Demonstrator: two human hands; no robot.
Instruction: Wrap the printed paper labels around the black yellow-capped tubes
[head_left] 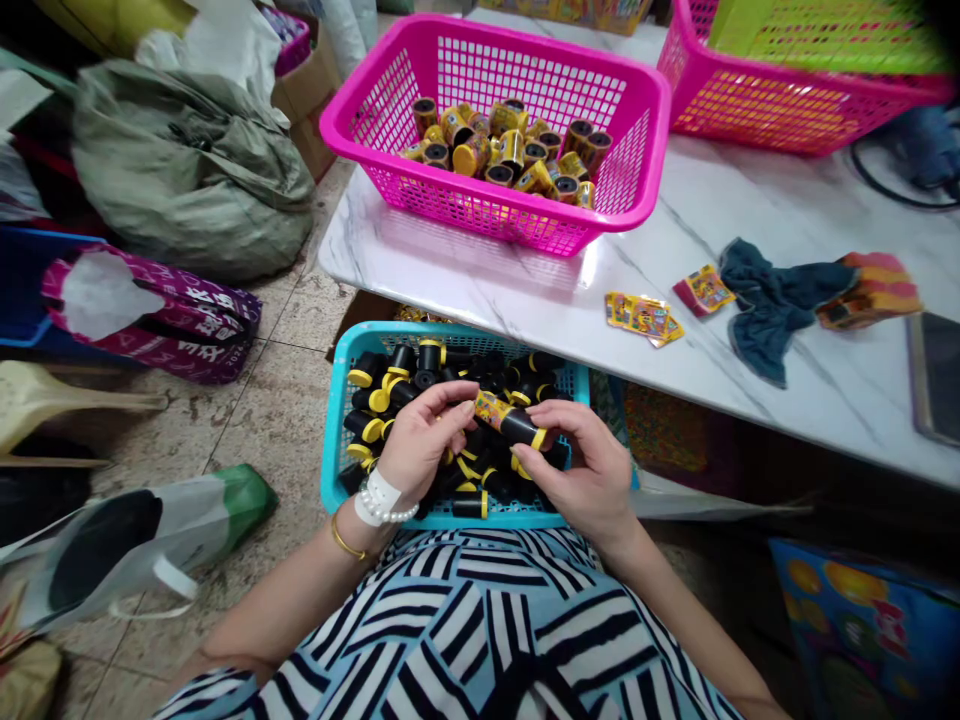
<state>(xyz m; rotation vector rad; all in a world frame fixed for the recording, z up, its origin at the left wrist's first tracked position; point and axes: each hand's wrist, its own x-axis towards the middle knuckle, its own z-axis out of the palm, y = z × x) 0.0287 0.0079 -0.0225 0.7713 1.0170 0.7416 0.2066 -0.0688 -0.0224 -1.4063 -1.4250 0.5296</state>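
My right hand (589,465) grips the yellow-rimmed end of a small black cylinder (517,427) between thumb and fingers. At the cylinder's other end is a colourful yellow printed label (492,408), pinched by the thumb and fingers of my left hand (420,440). How far the label wraps round the cylinder I cannot tell. Below both hands, a turquoise basket (328,440) on my lap holds many similar black cylinders with yellow ends, without labels. On the table, a pink basket (487,205) contains many cylinders wearing yellow printed labels.
Loose printed labels (643,316) and a small label stack (705,290) lie on the marble-patterned table (450,270). Right of them are a dark blue cloth (776,300) and a phone-like dark slab (936,375). Another pink basket (750,105) stands behind. Bags crowd the floor at left.
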